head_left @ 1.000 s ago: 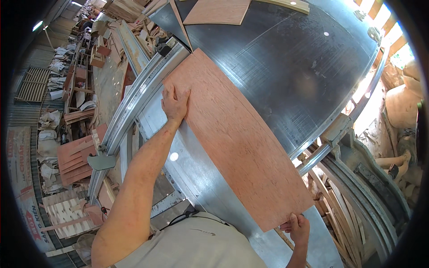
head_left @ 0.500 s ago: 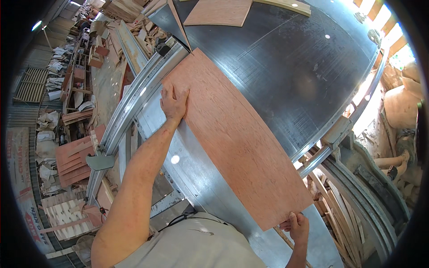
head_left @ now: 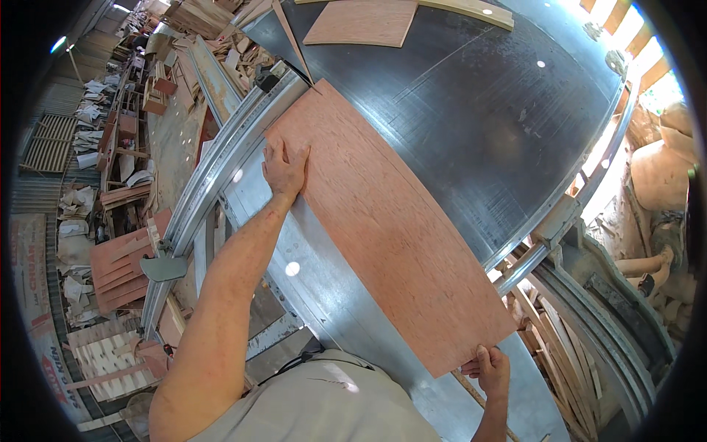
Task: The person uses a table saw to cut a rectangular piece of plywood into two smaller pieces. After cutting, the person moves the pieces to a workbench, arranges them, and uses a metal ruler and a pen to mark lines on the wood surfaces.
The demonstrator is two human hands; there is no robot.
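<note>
A long reddish-brown plywood board [head_left: 390, 228] lies slantwise on a metal machine table [head_left: 479, 132], running from far left to near right. Near its far end, my left hand [head_left: 285, 171] rests with fingers spread, the fingertips on the board's left edge. At the board's near right end, my right hand [head_left: 489, 370] pinches the edge, thumb on top and the other fingers partly hidden beneath. A thin wood strip [head_left: 293, 40] meets the far tip of the board.
A smaller plywood piece [head_left: 361, 22] and a pale wood strip [head_left: 465, 11] lie at the table's far side. A metal rail [head_left: 202, 177] runs along the left. Offcuts [head_left: 563, 361] are piled low on the right, beside a grey machine frame [head_left: 604, 295]. Stacked boards [head_left: 121, 269] stand farther left.
</note>
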